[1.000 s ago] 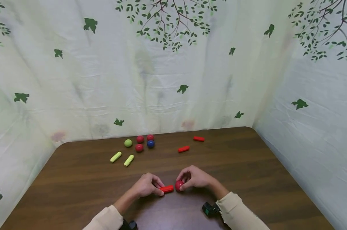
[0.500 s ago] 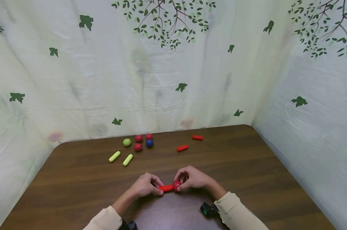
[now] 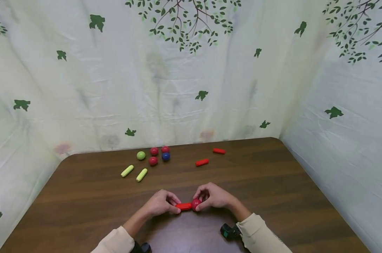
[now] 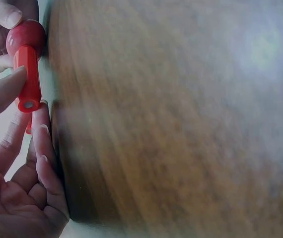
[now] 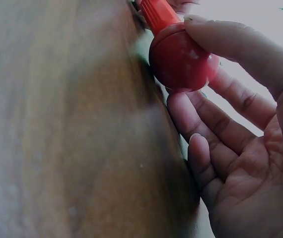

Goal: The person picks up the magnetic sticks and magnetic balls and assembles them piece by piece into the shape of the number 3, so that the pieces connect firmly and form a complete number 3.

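Between thumb and fingers my left hand [image 3: 161, 203] pinches a red ridged stick [image 3: 184, 206] by its left part. My right hand [image 3: 214, 195] pinches a dark red ball [image 3: 195, 204] from the right. Stick and ball touch end to end, low over the near middle of the table. In the left wrist view the stick [image 4: 28, 74] points away, its near end showing a small grey disc, with the ball [image 4: 26, 37] at its far end. From the right wrist the ball [image 5: 181, 59] sits against the stick [image 5: 157, 14], under my thumb.
Farther back on the brown table [image 3: 260, 175] stand a green ball [image 3: 141, 155], a blue ball [image 3: 165, 156] and several red balls [image 3: 153, 161]. Two yellow-green sticks [image 3: 141, 175] lie before them. Two red sticks [image 3: 202, 162] lie at the back right. Leaf-printed curtains [image 3: 121, 88] surround the table.
A small gap showed between the ball and the stick a second ago. My right hand has moved the ball left until it touches the stick's end. My left hand has hardly moved.
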